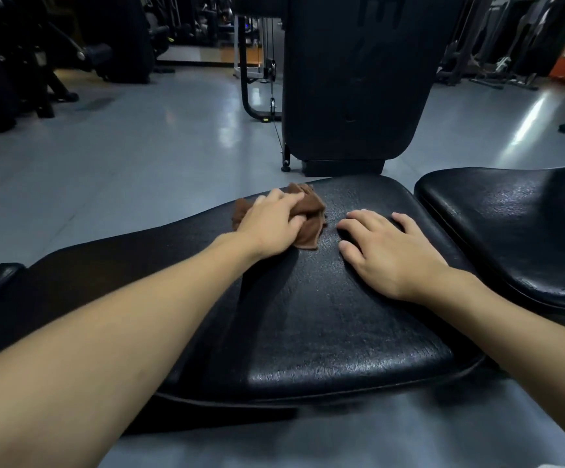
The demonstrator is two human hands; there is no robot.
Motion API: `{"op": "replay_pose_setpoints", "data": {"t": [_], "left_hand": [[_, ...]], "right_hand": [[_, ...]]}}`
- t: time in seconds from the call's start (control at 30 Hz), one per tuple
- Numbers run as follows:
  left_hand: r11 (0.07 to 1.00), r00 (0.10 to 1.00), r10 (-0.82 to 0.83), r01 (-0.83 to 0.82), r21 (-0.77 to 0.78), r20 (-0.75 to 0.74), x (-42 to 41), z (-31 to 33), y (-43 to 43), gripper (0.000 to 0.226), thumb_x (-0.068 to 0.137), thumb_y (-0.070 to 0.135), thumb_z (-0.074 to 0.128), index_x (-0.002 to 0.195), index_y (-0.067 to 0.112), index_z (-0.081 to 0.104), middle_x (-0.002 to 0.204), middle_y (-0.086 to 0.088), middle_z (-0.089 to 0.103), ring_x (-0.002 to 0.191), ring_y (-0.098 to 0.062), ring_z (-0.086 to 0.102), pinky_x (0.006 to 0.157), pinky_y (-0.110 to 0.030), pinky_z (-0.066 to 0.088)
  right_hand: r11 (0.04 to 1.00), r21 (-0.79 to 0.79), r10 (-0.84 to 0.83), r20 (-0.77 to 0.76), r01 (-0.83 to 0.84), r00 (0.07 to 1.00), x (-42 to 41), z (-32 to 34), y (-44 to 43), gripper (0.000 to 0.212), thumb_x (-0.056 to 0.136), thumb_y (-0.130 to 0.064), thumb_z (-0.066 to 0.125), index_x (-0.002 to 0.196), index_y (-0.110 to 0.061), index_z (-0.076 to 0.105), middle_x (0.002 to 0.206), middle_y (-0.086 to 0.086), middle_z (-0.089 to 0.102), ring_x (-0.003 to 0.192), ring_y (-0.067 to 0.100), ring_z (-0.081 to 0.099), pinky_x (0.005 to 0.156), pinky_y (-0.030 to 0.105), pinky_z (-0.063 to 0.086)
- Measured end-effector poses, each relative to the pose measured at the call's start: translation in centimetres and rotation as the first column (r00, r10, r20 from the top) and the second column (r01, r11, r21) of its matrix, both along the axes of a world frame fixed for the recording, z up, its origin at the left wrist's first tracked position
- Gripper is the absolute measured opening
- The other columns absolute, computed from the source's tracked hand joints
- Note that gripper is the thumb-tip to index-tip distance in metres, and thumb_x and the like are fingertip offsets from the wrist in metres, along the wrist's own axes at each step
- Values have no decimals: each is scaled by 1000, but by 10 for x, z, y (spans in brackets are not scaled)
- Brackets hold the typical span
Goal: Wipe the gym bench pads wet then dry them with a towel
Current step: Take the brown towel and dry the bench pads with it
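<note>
- Head view: the left hand bunches a crumpled brown cloth against the far edge of the black textured vinyl bench pad. Its grip is curled round the folds, likely so the cloth cannot slip while rubbing.
- The right hand lies flat just beside the cloth, its grip spread and empty, probably bracing the lean.

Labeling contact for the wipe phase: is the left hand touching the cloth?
Touching. Head view: the left hand lies on the brown cloth, fingers curled into its folds, pressing it on the pad.
</note>
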State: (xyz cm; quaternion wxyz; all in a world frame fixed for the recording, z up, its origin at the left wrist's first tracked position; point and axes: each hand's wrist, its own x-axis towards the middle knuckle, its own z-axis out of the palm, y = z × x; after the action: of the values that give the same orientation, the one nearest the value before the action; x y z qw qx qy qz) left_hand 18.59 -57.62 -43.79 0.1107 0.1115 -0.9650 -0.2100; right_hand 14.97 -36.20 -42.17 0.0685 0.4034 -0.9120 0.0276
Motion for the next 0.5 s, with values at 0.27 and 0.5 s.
{"op": "replay_pose_setpoints", "data": {"t": [0.27,0.5], "left_hand": [[991,991,-134,134,-32,-21,127,-4,57,56,98,32,50,151,29,34,156,1,32,140,-22,29,117,-31,19],[991,988,-28,47,-123,151,198,9,89,70,85,74,18,150,50,5,164,13,1,151,-19,-6,119,-55,-1]], "right_hand": [[999,34,-12,48,10,999,9,6,1,45,105,-42,23,146,-28,36,159,-8,26,149,9,13,121,45,5],[987,163,21,-93,-5,995,21,15,-13,48,105,-43,25,148,-26,37,161,-5,25,151,17,11,117,60,5]]}}
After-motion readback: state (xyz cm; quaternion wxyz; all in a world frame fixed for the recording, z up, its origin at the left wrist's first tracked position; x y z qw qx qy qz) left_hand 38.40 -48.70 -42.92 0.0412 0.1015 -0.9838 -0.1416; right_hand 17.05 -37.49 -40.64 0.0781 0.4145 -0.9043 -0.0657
